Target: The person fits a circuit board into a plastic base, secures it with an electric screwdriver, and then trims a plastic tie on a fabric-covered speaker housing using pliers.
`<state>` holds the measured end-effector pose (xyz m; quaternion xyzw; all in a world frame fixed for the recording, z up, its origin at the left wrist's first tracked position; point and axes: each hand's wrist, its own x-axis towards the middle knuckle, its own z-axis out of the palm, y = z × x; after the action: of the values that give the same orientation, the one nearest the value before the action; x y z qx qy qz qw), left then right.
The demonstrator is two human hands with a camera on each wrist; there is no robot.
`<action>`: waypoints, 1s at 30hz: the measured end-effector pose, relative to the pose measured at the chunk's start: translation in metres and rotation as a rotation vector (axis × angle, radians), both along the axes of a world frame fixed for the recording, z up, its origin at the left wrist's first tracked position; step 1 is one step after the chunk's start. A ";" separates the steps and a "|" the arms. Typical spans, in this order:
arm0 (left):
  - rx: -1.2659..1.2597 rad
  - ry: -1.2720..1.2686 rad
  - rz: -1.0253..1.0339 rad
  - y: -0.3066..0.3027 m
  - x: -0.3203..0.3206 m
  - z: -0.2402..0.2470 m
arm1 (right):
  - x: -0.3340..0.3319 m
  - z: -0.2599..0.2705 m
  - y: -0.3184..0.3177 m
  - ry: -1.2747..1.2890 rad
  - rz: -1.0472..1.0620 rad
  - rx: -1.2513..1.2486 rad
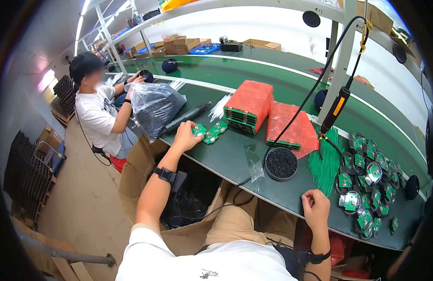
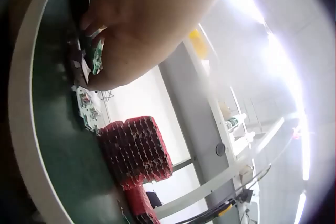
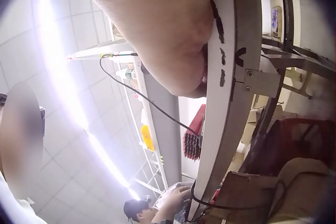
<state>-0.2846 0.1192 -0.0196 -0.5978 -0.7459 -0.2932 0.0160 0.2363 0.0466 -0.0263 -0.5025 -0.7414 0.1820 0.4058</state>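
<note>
My left hand (image 1: 186, 136) pinches a green circuit board (image 1: 198, 130) low over the bench. Touching or just right of that board, another green board (image 1: 215, 132) lies flat. In the left wrist view the hand (image 2: 136, 24) hides most of the held board (image 2: 97, 57); the other board (image 2: 87, 109) shows beyond it. My right hand (image 1: 316, 208) rests at the bench's front edge, fingers loosely curled, holding nothing visible. In the right wrist view the hand (image 3: 168, 40) is partly behind the bench edge (image 3: 223, 77).
Red-wrapped board stacks (image 1: 248, 105), a round tin of black pieces (image 1: 281, 163), green ties (image 1: 325, 164) and cabled boards (image 1: 366, 187) stand along the bench (image 1: 225, 161). A screwdriver (image 1: 336, 108) hangs above. At left, a person (image 1: 99, 107) sits by a plastic bag (image 1: 155, 105); an open carton (image 1: 132, 187) stands below.
</note>
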 end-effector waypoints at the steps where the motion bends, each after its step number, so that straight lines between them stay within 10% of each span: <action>1: -0.002 -0.061 -0.056 -0.004 -0.003 0.000 | 0.000 0.000 -0.001 0.000 -0.006 0.001; 24: 0.218 0.199 -0.222 -0.031 0.001 0.013 | -0.003 0.001 -0.006 0.011 -0.008 0.021; 30: 0.358 -0.448 -0.066 -0.030 -0.024 0.017 | -0.001 0.003 -0.007 0.002 -0.005 0.004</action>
<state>-0.3086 0.0892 -0.0021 -0.5297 -0.6476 -0.5451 -0.0533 0.2354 0.0399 -0.0229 -0.5032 -0.7402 0.1801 0.4080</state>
